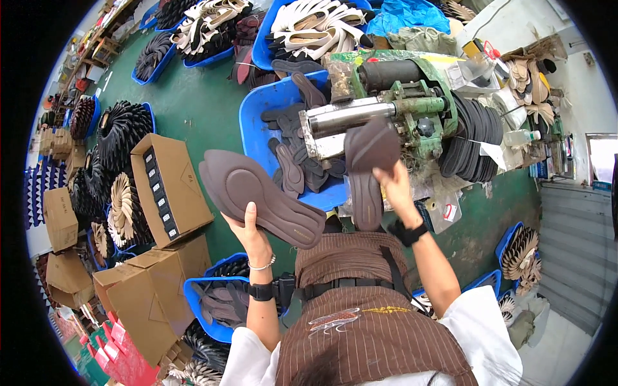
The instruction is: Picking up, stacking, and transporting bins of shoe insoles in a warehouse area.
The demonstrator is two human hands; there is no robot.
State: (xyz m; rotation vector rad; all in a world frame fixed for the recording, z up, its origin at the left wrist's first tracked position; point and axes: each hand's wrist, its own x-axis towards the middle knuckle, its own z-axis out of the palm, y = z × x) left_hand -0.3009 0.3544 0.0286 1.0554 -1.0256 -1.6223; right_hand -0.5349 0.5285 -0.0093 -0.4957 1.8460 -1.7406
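My left hand (248, 235) grips a stack of dark brown padded insoles (257, 193), its thumb lying across their edge. Held up at the right is another dark brown insole (365, 199), pinched in my right hand (394, 186) near its middle; its upper end overlaps the machine's rollers. Just beyond both hands stands a green machine (418, 106) with a shiny metal roller (344, 116). A blue tub (252, 122) below the roller holds many loose dark insoles (290, 167).
Open cardboard boxes (187, 206) stand on the green floor at left. A smaller blue tub (212, 328) of insoles sits beside my left forearm. Stacked black soles (473, 138) lie right of the machine. Tubs of shoes (318, 29) are at the back.
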